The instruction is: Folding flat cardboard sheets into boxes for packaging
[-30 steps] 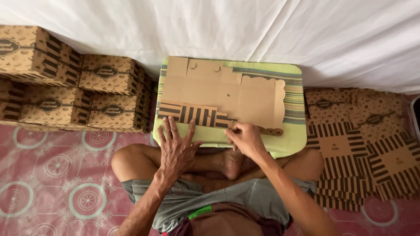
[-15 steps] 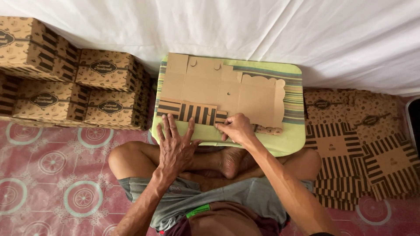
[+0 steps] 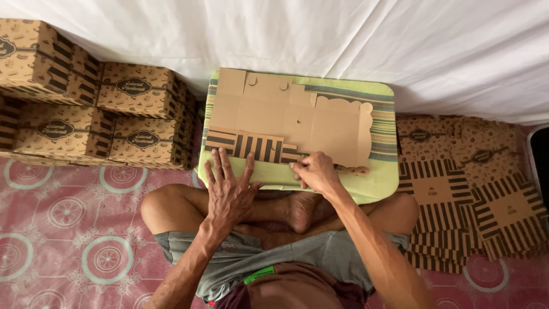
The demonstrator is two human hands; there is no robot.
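Note:
A flat brown cardboard box blank point(image 3: 291, 117) lies plain side up on a small green striped table point(image 3: 384, 171) over my crossed legs. Its near flap point(image 3: 251, 146) is folded up, showing dark stripes. My left hand point(image 3: 229, 189) rests flat with fingers spread on the table's near edge, fingertips just below that striped flap. My right hand point(image 3: 313, 171) has its fingers curled and pinches the blank's near edge to the right of the flap.
Several assembled patterned brown boxes point(image 3: 86, 103) are stacked at left on the pink patterned floor mat point(image 3: 68, 229). A pile of flat striped blanks point(image 3: 469, 189) lies at right. White cloth point(image 3: 343, 40) hangs behind the table.
My right hand has slid a little left along the blank's near edge. My left hand has stayed flat in place.

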